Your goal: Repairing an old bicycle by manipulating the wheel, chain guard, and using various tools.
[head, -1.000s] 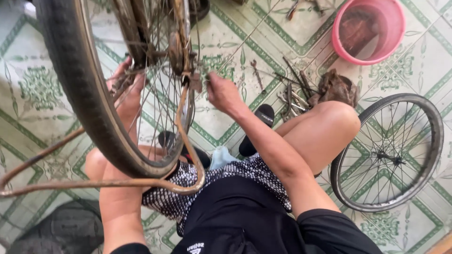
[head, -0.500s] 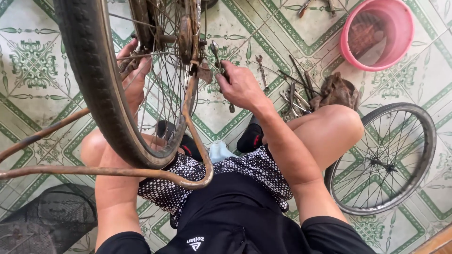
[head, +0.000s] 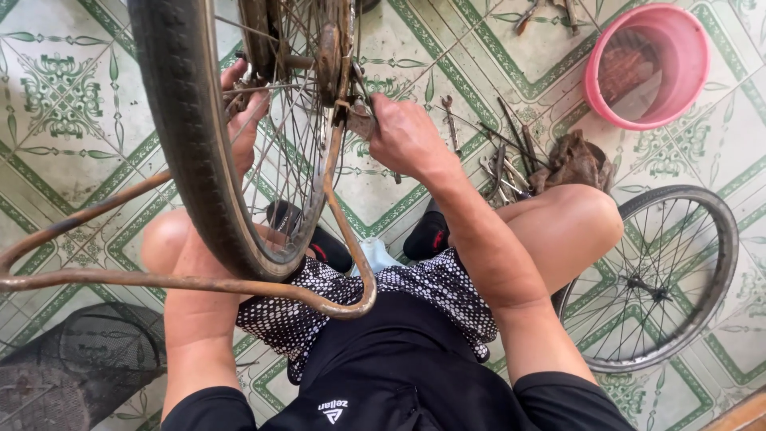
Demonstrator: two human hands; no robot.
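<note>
Both hands work at the hub of the rusty black-tyred bike wheel (head: pixel 199 144). The right hand (head: pixel 407 136) is closed on a small metal part by the axle; the left hand (head: pixel 243 112) curls around the spokes opposite. Hold the wheel steady and turn slowly, I think.

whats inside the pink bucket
The pink bucket on the tiled floor holds something brownish and rusty-looking against its far wall, with pale bare bottom beside it. What it is cannot be made out, and the near wall hides the rest.

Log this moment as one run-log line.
left hand: at wheel hub | right hand: on axle nut side | spare wheel: on floor
</note>
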